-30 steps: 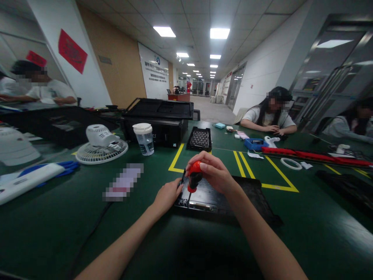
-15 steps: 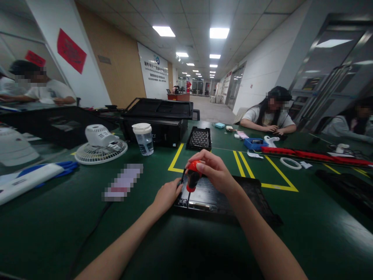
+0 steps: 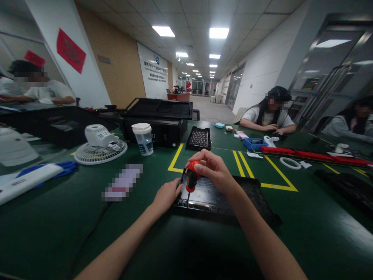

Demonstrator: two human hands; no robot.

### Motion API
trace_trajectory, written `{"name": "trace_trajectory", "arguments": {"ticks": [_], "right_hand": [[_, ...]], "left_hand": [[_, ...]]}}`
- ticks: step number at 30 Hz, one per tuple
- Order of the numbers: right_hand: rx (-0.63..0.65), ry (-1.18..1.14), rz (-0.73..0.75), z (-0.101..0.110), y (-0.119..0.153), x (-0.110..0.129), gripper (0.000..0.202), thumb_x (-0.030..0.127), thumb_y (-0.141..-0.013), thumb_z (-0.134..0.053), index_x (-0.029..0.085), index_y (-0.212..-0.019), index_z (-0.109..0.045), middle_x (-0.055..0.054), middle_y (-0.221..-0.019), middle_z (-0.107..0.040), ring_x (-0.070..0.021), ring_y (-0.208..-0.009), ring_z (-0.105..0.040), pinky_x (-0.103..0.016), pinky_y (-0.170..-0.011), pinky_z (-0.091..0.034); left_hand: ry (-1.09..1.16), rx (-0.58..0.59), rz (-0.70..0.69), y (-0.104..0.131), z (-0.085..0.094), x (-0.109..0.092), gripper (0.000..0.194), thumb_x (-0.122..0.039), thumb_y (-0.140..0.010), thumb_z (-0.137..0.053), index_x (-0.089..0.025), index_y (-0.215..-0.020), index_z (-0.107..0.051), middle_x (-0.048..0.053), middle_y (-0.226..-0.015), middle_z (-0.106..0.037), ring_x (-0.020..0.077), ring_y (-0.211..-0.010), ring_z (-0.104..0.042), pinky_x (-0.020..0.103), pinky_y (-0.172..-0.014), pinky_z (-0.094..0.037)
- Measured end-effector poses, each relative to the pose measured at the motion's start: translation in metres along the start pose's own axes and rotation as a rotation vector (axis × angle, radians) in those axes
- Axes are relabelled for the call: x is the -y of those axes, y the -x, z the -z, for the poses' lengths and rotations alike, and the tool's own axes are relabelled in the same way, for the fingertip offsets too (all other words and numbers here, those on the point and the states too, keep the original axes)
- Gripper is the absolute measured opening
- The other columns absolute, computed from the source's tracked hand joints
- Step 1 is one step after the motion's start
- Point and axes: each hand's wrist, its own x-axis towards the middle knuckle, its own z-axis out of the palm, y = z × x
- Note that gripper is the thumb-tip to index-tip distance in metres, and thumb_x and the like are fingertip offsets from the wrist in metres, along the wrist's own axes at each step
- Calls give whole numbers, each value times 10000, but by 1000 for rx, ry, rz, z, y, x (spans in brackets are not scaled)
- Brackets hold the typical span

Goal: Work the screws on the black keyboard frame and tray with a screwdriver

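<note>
The right hand (image 3: 211, 169) grips the screwdriver (image 3: 191, 179), which stands nearly upright, with its tip down at the near left corner of the panel (image 3: 256, 198). The panel lies on the table (image 3: 175, 249), and the left hand (image 3: 166, 196) grips its left edge. The work at this corner seems under way, not finished; how much is left, I cannot tell.

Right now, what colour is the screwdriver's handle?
The handle is red and black, best seen in the head view.
</note>
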Motion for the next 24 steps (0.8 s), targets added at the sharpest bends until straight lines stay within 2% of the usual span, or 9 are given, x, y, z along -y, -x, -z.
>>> {"name": "trace_trajectory", "arguments": {"ticks": [14,24], "right_hand": [[-57,86,29,2,1,-1,105,214,-755,-610,158,-817,-547,-13,-783,-573,-100,-704,-564,-227,-610,-464],[-73,136,50,3,-1,-2,106,227,-758,-609,163,-807,-540,-13,-782,-569,-102,-703,-568,-224,-594,-468]], "left_hand": [[14,-5,9,-1,-3,1,358,-396,-877,-324,-237,-1164,-467,78,-960,-647,202,-864,-615,260,-714,-421],[6,17,33,1,1,-4,363,-388,-882,-321,-230,-1175,-466,79,-986,-644,199,-890,-610,255,-726,-422]]}}
